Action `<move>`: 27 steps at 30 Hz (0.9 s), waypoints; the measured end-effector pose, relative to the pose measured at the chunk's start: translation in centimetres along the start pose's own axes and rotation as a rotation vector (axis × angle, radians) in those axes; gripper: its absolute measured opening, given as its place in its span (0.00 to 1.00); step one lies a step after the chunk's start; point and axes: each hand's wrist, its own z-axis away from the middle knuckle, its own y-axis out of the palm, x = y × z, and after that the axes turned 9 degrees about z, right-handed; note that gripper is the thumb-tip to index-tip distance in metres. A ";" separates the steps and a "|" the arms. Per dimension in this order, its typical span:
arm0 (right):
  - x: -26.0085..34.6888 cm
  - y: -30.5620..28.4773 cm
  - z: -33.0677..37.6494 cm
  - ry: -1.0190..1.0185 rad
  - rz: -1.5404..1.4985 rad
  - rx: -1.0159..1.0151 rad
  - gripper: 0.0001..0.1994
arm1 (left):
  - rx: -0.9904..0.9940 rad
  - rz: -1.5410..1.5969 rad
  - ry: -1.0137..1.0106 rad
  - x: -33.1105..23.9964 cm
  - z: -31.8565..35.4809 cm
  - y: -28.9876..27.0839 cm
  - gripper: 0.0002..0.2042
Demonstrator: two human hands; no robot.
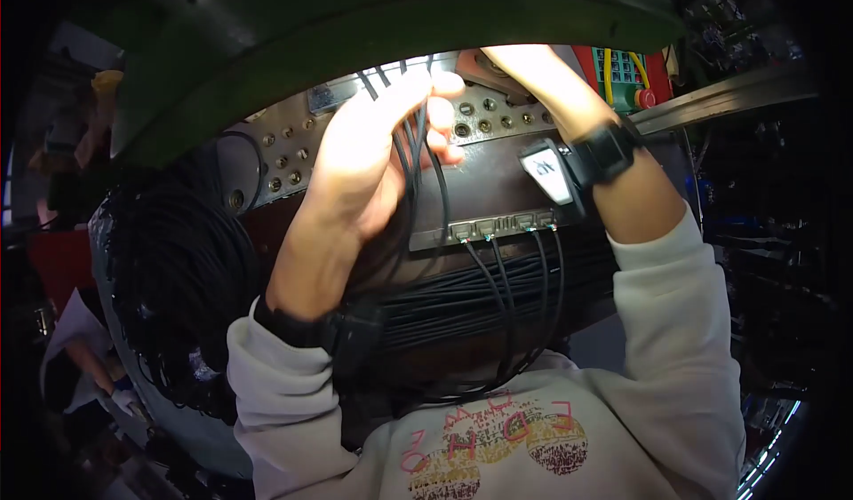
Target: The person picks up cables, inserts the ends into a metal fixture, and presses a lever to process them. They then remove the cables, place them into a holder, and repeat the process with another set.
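Observation:
Several thin black cables (416,140) run down through my left hand (378,140), whose fingers curl closed around them. The cables' upper ends pass under the brightly lit edge of the green machine housing (400,34). My right hand (520,60) reaches up beneath the same edge; its fingers are hidden there. Below my hands sits a dark block with a row of sockets (506,226) along its near edge. More black cables (484,273) come out of that row and hang toward my chest.
A thick bundle of black cables (444,309) crosses in front of me. A large coil (169,260) lies at left. Behind are a bolted metal plate (284,149) and a control panel with a red button (644,99). Another person's gloved hand (126,400) shows far left.

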 end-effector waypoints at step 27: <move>3.8 -5.1 7.5 -0.109 -0.155 0.020 0.11 | -0.287 0.076 -0.315 4.3 14.3 1.9 0.20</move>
